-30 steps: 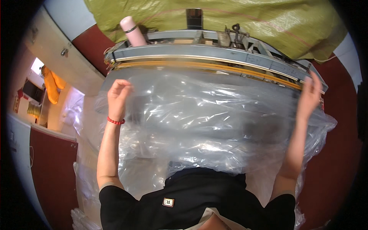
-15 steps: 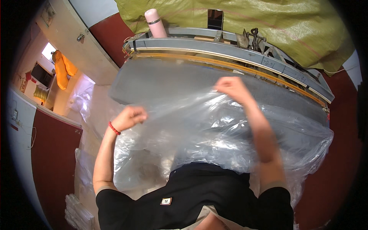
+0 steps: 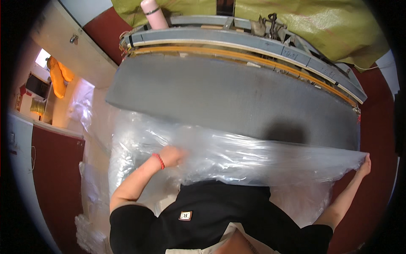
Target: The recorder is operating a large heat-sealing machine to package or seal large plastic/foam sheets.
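Note:
A sheet of clear plastic film (image 3: pixel 237 156) drapes over the near edge of a grey-topped worktable (image 3: pixel 211 93), wrinkled and shiny, and hangs down in front of me. At the table's right end, my right hand (image 3: pixel 365 166) pinches the film's corner, with the arm stretched out. My left hand (image 3: pixel 172 156), wearing a red bead bracelet (image 3: pixel 159 161) at the wrist, is over the film left of the middle. Its fingers are smeared by motion, so whether they grip the film does not show.
Along the table's far side runs a grey metal bar (image 3: pixel 190 37) with orange strips (image 3: pixel 194 50). A pink bottle (image 3: pixel 154 15) stands behind it, before a yellow-green woven sheet (image 3: pixel 304 21). An open door (image 3: pixel 78 46) is at left; plastic bundles (image 3: pixel 89 235) lie at lower left.
My right hand has moved right and nearer to the film's corner. My left hand has shifted right and nearer. The film has come toward me, baring more grey tabletop.

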Available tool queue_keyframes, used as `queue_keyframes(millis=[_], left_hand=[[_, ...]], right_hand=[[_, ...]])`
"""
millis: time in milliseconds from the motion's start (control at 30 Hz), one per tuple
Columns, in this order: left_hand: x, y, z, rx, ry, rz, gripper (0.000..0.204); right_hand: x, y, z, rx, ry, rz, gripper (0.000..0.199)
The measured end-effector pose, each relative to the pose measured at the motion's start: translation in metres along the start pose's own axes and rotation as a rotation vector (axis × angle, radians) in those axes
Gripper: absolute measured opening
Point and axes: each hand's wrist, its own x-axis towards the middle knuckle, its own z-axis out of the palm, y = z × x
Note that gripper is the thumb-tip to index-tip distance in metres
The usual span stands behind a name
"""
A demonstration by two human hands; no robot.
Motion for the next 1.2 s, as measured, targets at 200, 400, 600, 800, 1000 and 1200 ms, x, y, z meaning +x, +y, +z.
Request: queue_keyframes(millis=[200, 400, 600, 800, 1000, 1200], left_hand=[[-0.049, -0.079, 0.016, 0.28, -0.328, -0.189, 0.014], [-0.134, -0.192, -0.087, 0.299, 0.153, -0.794, 0.018], [-0.107, -0.216, -0.238, -0.524, 1.479, -0.819, 0.018], [0.033, -0.213, -0.214, -0.572, 1.052, -0.578, 0.058], [0.055, -0.272, -0.191, -0.059, 0.92, -0.698, 0.075], [0.115, -0.137, -0.23, 0.306, 0.925, -0.926, 0.046]], right_hand=[[0.005, -0.011, -0.031, -0.075, 0.084, 0.091, 0.035], [0.004, -0.012, 0.029, -0.093, -0.129, 0.008, 0.034], [0.009, 0.0, 0.109, -0.296, -0.186, -0.134, 0.032], [0.011, 0.008, 0.106, -0.681, 0.107, -0.142, 0.034], [-0.059, -0.05, 0.14, -1.044, 0.182, 0.005, 0.031], [-0.046, -0.038, 0.132, -1.104, 0.255, -0.125, 0.029]])
